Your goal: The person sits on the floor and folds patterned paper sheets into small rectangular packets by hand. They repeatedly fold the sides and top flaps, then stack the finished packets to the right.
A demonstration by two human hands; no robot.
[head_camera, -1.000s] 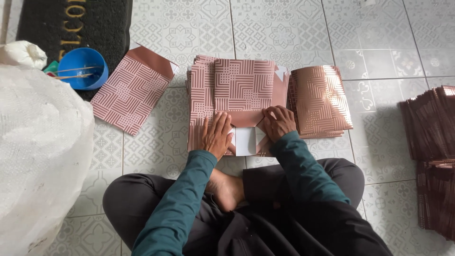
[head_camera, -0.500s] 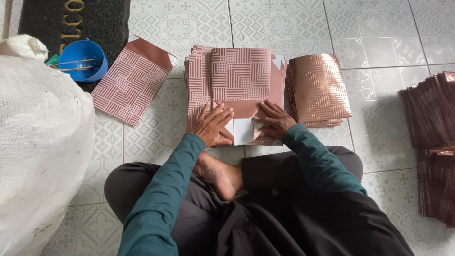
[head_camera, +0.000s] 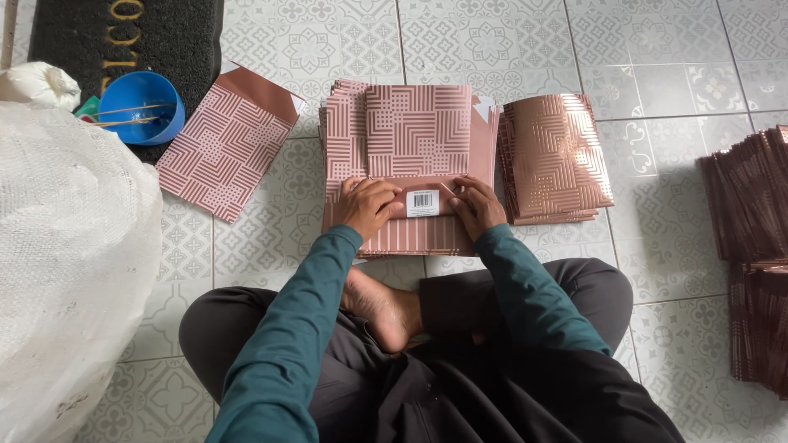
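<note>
I sit cross-legged on a tiled floor. In front of me lies a pink patterned paper bag [head_camera: 417, 131] on a stack of flat pink sheets [head_camera: 345, 139]. My left hand [head_camera: 368, 205] and my right hand [head_camera: 476, 205] press down the bag's folded bottom flap, one on each side of a small white label [head_camera: 423, 203]. Fingers of both hands lie flat on the flap.
A finished pink bag [head_camera: 226, 152] lies to the left, a stack of shiny copper bags [head_camera: 554, 160] to the right. Dark brown stacks [head_camera: 751, 246] sit at the far right. A blue bowl with sticks [head_camera: 144, 107] rests on a dark doormat [head_camera: 107, 41]. A big white sack [head_camera: 70, 271] fills the left.
The white flap between my hands has been folded down; the label now shows on top. Both hands moved slightly forward and apart along the fold.
</note>
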